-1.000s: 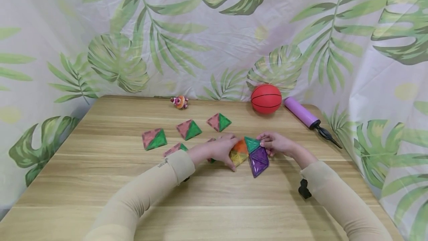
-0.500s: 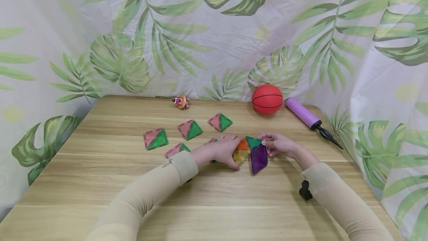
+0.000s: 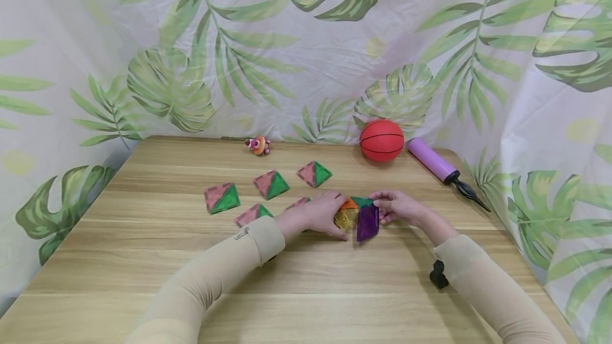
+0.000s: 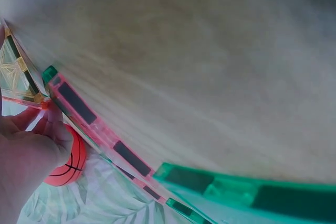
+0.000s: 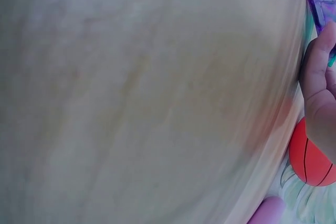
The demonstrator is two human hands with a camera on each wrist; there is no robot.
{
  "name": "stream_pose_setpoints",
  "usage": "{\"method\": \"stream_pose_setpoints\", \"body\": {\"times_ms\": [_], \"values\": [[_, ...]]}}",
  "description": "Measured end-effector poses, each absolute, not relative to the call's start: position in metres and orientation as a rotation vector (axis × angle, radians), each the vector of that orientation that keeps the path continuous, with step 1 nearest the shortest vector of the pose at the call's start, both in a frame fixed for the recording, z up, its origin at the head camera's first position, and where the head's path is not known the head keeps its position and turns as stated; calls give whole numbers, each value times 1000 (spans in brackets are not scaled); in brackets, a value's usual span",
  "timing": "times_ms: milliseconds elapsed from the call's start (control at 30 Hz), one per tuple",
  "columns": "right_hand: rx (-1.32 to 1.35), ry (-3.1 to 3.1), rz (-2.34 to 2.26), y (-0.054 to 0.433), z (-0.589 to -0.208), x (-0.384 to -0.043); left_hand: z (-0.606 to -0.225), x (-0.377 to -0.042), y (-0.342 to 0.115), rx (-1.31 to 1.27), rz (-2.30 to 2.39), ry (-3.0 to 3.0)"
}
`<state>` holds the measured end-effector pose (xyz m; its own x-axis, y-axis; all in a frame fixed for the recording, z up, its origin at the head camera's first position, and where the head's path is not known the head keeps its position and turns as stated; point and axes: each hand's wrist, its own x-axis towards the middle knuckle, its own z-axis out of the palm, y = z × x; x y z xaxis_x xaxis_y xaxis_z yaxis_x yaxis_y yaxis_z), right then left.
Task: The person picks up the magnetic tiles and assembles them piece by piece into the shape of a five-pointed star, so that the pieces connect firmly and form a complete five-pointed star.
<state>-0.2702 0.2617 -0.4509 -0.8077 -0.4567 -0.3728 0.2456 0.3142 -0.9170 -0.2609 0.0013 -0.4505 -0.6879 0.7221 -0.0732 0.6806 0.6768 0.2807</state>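
Note:
My left hand (image 3: 325, 214) grips a joined group of see-through magnetic tiles at its left side, fingers behind and thumb in front. In that group a yellow tile (image 3: 345, 220) with a star pattern meets an orange tile (image 3: 350, 204). On the right, my right hand (image 3: 393, 206) pinches a teal triangle tile (image 3: 362, 203) and a purple tile (image 3: 367, 224) at their right edge. The purple tile stands tilted up at an angle to the yellow one. The left wrist view shows the left fingers at the yellow tile (image 4: 13, 74); the right thumb lies on the purple tile (image 5: 324, 3).
Several pink-and-green tile squares (image 3: 222, 198) lie left of and behind the hands, one partly covered by the left wrist. At the back are a small figurine (image 3: 258, 145), a red ball (image 3: 381, 140) and a purple hand pump (image 3: 432, 161). A leaf-print cloth (image 3: 306, 68) hangs behind the table.
The purple tile has swung more upright, its lower tip shifting up. The teal and orange tiles look narrower from above as the group folds. Both hands keep their hold with only slight movement.

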Motion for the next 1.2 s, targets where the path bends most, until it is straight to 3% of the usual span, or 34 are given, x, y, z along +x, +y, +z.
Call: {"method": "stream_pose_setpoints", "body": {"times_ms": [1200], "values": [[-839, 2718, -813, 244, -445, -244, -442, -272, -16, 1274, 436, 2625]]}}
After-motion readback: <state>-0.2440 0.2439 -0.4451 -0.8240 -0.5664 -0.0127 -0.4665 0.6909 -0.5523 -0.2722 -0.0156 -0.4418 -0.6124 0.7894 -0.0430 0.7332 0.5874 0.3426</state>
